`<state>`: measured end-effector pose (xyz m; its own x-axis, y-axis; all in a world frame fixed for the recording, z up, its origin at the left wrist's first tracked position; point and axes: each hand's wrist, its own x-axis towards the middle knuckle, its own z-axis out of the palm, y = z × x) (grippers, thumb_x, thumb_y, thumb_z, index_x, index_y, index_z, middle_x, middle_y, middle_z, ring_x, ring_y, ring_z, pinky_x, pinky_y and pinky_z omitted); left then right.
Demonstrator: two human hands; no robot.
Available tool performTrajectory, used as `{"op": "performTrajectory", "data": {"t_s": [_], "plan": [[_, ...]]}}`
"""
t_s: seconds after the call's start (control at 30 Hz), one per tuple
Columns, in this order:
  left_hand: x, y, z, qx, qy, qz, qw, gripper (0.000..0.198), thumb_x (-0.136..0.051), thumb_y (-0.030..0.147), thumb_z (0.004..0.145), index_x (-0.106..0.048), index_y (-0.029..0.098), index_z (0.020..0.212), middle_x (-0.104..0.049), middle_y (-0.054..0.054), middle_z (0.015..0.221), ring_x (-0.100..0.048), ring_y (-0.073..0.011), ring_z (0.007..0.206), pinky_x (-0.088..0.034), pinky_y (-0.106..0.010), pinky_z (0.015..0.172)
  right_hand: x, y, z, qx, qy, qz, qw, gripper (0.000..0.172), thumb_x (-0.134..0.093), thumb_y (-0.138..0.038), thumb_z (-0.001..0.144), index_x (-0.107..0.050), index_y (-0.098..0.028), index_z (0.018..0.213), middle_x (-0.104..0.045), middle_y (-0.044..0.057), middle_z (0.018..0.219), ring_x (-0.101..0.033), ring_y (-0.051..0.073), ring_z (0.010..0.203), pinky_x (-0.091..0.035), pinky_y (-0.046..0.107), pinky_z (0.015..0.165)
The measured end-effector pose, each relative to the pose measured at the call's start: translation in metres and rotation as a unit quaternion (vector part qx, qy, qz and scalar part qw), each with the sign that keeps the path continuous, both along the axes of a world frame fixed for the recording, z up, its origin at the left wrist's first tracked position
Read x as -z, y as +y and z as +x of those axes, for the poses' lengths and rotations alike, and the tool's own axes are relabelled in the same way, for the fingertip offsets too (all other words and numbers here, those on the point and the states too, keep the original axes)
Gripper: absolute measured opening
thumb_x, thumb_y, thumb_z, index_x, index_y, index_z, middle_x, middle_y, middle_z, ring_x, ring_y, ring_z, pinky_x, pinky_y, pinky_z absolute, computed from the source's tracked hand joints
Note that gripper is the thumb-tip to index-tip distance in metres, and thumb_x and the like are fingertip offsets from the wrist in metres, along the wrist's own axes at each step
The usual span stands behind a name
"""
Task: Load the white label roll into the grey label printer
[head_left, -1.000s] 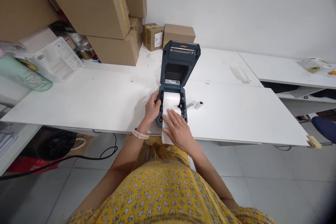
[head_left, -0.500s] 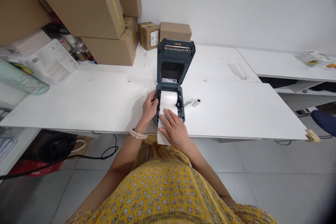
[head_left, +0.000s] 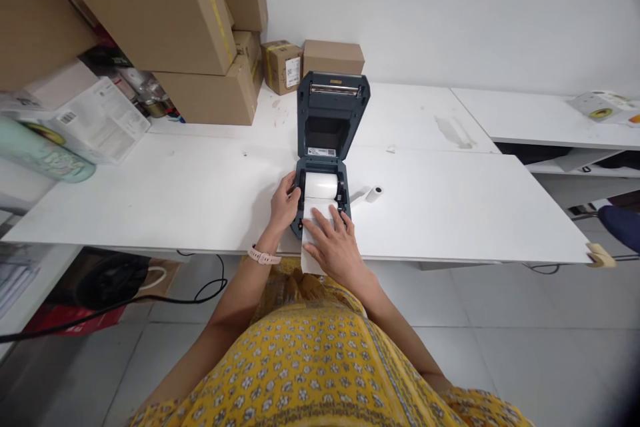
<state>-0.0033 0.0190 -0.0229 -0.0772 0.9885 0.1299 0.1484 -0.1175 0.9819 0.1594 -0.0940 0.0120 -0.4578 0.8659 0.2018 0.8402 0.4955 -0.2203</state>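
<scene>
A dark grey label printer (head_left: 334, 113) stands at the table's front edge with its lid tipped back. A white label roll (head_left: 321, 185) sits inside it, and a strip of label paper (head_left: 311, 263) runs forward over the front, past the table edge. My left hand (head_left: 285, 203) grips the printer's left side, thumb on the rim and the other fingers partly hidden. Spread over the strip, my right hand (head_left: 336, 243) lies flat with fingertips on the paper and the printer's front right part. To the right of the printer rests a small paper roll (head_left: 374, 194) with a loose tail.
Cardboard boxes (head_left: 150, 20) are stacked at the back left, with two smaller ones (head_left: 334, 57) behind the printer. A green bottle (head_left: 45, 150) and a white box (head_left: 103, 120) occupy the left end. Below the white table (head_left: 475, 213), a black cable (head_left: 165, 298) hangs at the left.
My right hand's fingers have spread wider, reaching to the right over the printer's front. The left hand keeps its place at the side.
</scene>
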Motion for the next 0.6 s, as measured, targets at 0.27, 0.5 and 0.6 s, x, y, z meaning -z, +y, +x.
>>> {"op": "performTrajectory", "data": {"t_s": [0.27,0.5,0.6], "plan": [[0.005,0.001,-0.001,-0.001,-0.001,0.009,1.0,0.048,-0.053,0.022,0.088,-0.055,0.02,0.136,-0.063,-0.011,0.14,-0.061,-0.0235,0.127,-0.045,-0.044,0.115,0.0,0.003,0.007,-0.017,-0.013,-0.009,1.0,0.051,-0.048,-0.047,0.101,-0.048,-0.029,0.148,-0.041,0.005,0.162,-0.027,0.04,0.151,-0.03,0.061,0.119],[0.005,0.0,0.001,0.007,-0.037,0.003,0.999,0.049,-0.055,0.029,0.09,-0.053,0.015,0.137,-0.058,-0.015,0.145,-0.056,-0.0247,0.134,-0.042,-0.042,0.116,-0.002,0.003,0.005,-0.025,-0.007,-0.004,1.0,0.051,-0.047,-0.046,0.101,-0.048,-0.025,0.148,-0.04,0.009,0.162,-0.034,0.032,0.15,-0.027,0.058,0.122],[-0.003,-0.017,0.004,0.018,-0.036,-0.024,0.999,0.054,-0.057,0.032,0.091,-0.048,0.019,0.143,-0.05,-0.012,0.154,-0.046,-0.0248,0.143,-0.037,-0.041,0.12,-0.003,0.004,0.004,-0.027,-0.009,-0.009,1.0,0.052,-0.048,-0.047,0.101,-0.05,-0.023,0.147,-0.041,0.011,0.161,-0.036,0.033,0.149,-0.028,0.058,0.122]]}}
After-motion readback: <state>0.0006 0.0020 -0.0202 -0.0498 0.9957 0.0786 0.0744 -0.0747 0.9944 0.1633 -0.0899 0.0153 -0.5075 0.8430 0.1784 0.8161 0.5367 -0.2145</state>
